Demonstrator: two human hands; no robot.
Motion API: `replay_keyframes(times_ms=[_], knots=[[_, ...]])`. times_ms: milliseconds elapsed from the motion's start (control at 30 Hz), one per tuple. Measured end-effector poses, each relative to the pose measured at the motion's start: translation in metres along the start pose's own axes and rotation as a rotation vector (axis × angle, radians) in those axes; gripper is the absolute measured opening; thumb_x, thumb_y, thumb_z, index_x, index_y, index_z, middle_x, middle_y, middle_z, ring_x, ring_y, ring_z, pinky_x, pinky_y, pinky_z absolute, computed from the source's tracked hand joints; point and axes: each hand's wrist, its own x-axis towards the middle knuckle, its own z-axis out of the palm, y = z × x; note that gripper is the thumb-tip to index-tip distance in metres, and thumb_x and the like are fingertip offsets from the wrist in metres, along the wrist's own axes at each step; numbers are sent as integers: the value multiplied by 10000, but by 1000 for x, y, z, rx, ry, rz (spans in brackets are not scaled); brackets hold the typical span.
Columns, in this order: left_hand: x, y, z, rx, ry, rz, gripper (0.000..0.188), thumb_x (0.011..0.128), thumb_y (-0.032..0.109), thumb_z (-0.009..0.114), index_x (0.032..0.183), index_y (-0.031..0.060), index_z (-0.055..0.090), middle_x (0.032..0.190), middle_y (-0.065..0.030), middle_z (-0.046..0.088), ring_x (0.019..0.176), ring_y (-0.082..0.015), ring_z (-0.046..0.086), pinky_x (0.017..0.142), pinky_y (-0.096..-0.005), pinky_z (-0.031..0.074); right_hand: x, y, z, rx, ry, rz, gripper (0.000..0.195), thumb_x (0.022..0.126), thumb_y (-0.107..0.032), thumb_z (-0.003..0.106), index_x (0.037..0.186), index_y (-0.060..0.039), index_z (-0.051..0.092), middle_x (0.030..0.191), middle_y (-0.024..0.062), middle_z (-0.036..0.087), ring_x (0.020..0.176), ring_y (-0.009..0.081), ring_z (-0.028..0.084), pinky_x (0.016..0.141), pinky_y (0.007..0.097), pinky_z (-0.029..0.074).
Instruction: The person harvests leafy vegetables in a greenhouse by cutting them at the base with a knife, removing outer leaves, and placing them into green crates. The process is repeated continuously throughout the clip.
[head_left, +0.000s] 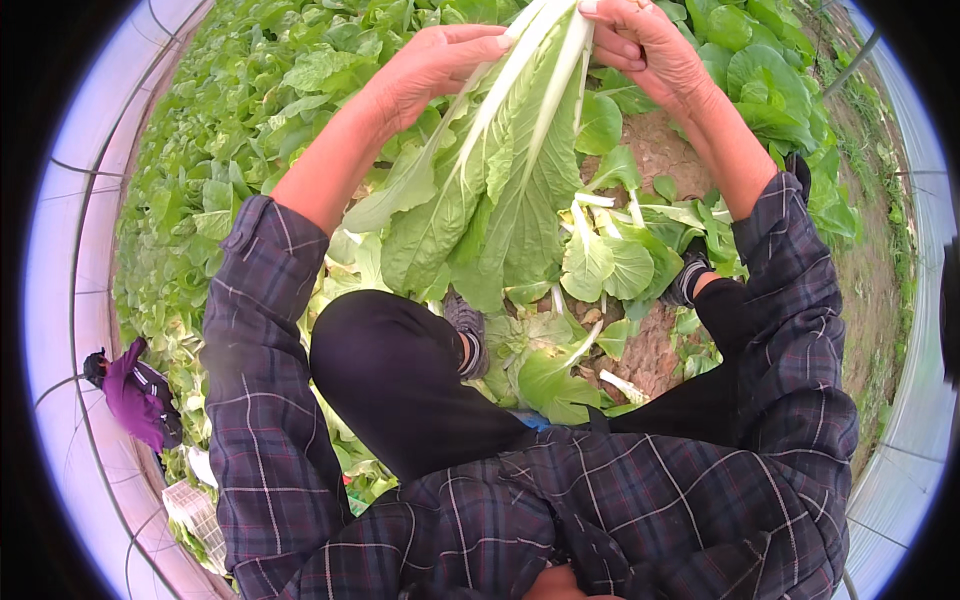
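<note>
A leafy green vegetable with broad white stalks (555, 90), of the bok choy or Chinese cabbage kind, hangs between my hands with its leaves downward. Its base runs past the top edge of the picture. My left hand (442, 67) holds the stalks from the left, thumb on the front and fingers partly hidden behind. On the other side, my right hand (645, 49) grips the outermost stalk near the top, its fingers curled. Below the vegetable, loose leaves with white stems (600, 255) lie on the soil between my feet.
Dense leafy plants (247, 120) grow ahead and to the left, and larger ones (765, 82) at the right. A bare earth strip (870, 300) runs along the plastic tunnel wall (919, 315). Far left are a person in purple (139, 397) and a white crate (195, 517).
</note>
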Motion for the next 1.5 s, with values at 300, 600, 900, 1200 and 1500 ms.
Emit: replay_keyframes(times_ms=[300,600,900,1200,1500], knots=[[-33,-2,64,-595,-83,-85,383,930,277,663,1203,13,617,1097,-97,707,995,-187,679,930,-359,543,-18,-15,22,-475,208,59,289,888,-192,667,1136,-44,680,784,-32,623,597,57,518,527,221,392],[-32,-19,75,-533,-5,-62,302,897,214,714,1117,17,647,980,-77,710,887,-154,698,842,-322,579,-41,6,24,-723,369,83,326,829,-311,758,946,-9,721,742,17,658,588,86,548,515,243,404],[-22,-21,80,-701,-28,-191,398,887,201,672,1188,-50,603,1051,-169,702,913,-244,710,850,-394,593,-39,13,7,-678,367,170,312,818,-339,758,858,-32,721,671,7,621,498,89,479,446,262,330],[-21,-33,72,-888,-203,-363,479,925,275,525,1243,-81,562,1069,-227,702,923,-299,715,879,-430,578,-44,33,-18,-474,277,248,310,844,-369,765,789,-82,662,596,-40,499,448,70,351,420,267,204],[-22,-44,68,-760,-240,-308,544,928,282,567,1347,-54,481,1147,-248,677,835,-271,723,767,-387,618,-45,45,-35,-303,237,342,209,884,-285,718,763,-132,644,568,-69,449,432,56,335,416,248,182]])
